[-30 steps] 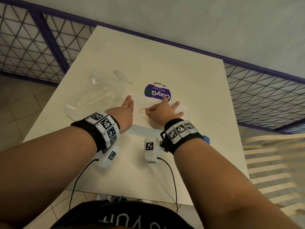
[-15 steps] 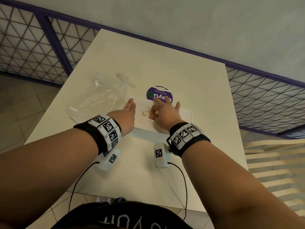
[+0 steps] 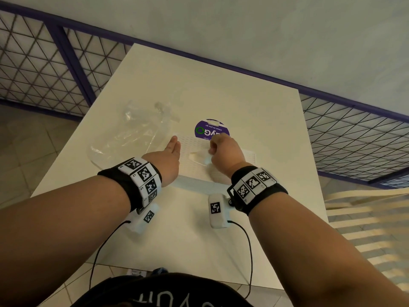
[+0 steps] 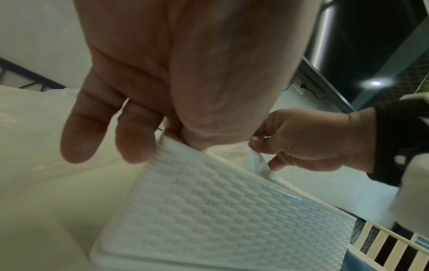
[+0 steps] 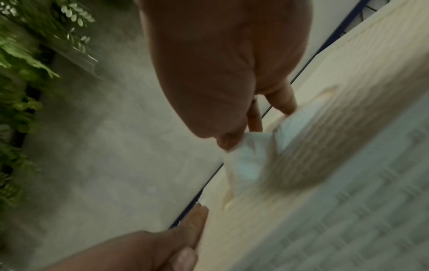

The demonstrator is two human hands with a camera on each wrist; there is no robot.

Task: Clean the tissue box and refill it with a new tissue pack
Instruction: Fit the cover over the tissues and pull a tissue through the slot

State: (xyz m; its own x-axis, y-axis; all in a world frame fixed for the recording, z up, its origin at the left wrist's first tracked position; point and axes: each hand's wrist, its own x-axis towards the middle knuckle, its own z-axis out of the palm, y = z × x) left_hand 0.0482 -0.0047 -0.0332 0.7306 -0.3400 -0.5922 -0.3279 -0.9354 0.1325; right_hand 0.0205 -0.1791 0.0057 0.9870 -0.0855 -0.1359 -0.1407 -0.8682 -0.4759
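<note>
A white woven-pattern tissue box [image 3: 247,157] [image 4: 220,210] lies flat on the white table [image 3: 221,89]. From its top slot a white tissue [image 3: 204,157] [image 4: 258,163] [image 5: 248,155] sticks up. My right hand [image 3: 218,146] [image 4: 267,152] [image 5: 234,135] pinches that tissue between thumb and fingers above the slot. My left hand [image 3: 173,144] [image 4: 130,143] rests with straight fingers against the box's left edge, its thumb on the top. Behind the box lies a purple round-labelled pack [image 3: 210,128], partly hidden by my right hand.
An empty clear plastic wrapper [image 3: 130,134] lies crumpled on the table left of the box. A purple-framed mesh fence [image 3: 354,134] runs behind and beside the table. A slatted cream chair [image 3: 365,218] stands at the right. The table's near part is bare.
My right hand went from lying spread on the box top to pinching the tissue at the slot and lifting it. The left hand stayed at the box's left edge.
</note>
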